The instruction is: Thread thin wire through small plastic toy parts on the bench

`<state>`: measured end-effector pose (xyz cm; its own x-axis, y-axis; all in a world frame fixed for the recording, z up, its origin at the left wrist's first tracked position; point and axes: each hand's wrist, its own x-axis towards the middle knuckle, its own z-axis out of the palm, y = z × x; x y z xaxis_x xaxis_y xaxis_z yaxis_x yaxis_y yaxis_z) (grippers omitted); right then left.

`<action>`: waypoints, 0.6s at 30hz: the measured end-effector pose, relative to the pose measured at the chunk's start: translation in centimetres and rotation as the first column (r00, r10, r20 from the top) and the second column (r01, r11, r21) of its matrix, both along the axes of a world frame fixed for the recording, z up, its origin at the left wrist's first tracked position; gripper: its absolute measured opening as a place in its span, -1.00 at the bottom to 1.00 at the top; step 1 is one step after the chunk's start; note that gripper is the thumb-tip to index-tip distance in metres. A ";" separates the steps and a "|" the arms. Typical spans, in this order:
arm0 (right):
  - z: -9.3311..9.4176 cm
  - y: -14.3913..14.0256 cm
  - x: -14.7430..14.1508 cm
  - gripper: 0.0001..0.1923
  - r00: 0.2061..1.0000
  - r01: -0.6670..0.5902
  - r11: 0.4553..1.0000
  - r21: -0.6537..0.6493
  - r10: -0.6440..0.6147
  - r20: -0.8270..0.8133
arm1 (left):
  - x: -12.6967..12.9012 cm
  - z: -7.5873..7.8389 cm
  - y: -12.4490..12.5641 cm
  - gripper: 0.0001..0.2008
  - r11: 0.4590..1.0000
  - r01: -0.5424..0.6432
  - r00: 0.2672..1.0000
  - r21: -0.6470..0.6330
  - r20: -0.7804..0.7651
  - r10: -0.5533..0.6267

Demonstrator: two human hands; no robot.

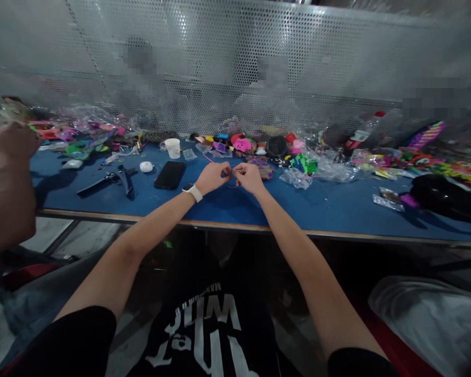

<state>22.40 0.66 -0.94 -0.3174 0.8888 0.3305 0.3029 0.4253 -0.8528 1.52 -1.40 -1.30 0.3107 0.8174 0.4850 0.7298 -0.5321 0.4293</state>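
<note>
My left hand [214, 177] and my right hand [249, 178] meet fingertip to fingertip over the blue table [227, 207]. Both pinch a very small thin item [233, 172] between them; it is too small to name. A white watch [192, 192] is on my left wrist. A pink thin strand [209, 157] lies just behind my left hand. A black phone [170, 174] lies to the left of my hands.
A white cup [173, 147], a white round piece [146, 166] and black pliers [121, 179] lie at left. Colourful small parts and clear bags [298, 177] crowd the back edge below a perforated metal screen. A co-worker's arm [8, 178] is at far left; a black bag [443, 196] at right.
</note>
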 end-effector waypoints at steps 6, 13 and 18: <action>-0.4 0.2 0.0 -0.49 0.999 0.035 0.983 0.182 -0.041 0.029 | 0.1 0.3 -0.4 -0.93 0.995 -0.074 0.982 0.069 -0.168 0.085; -0.2 -0.2 -0.4 -0.34 0.993 0.088 0.965 0.246 -0.105 0.055 | 0.3 -0.6 0.2 -0.82 0.991 -0.006 1.000 0.130 0.004 0.005; 0.3 -0.8 -0.6 -0.34 0.994 0.065 0.963 0.260 -0.086 0.070 | 0.1 -0.7 0.9 -0.71 0.999 -0.005 0.971 0.033 0.238 -0.003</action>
<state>21.82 -0.18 -0.62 -0.2874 0.7994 0.5277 0.4049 0.6006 -0.6894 1.62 -0.47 -2.05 0.1824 0.7999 0.5717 0.6093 -0.5483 0.5728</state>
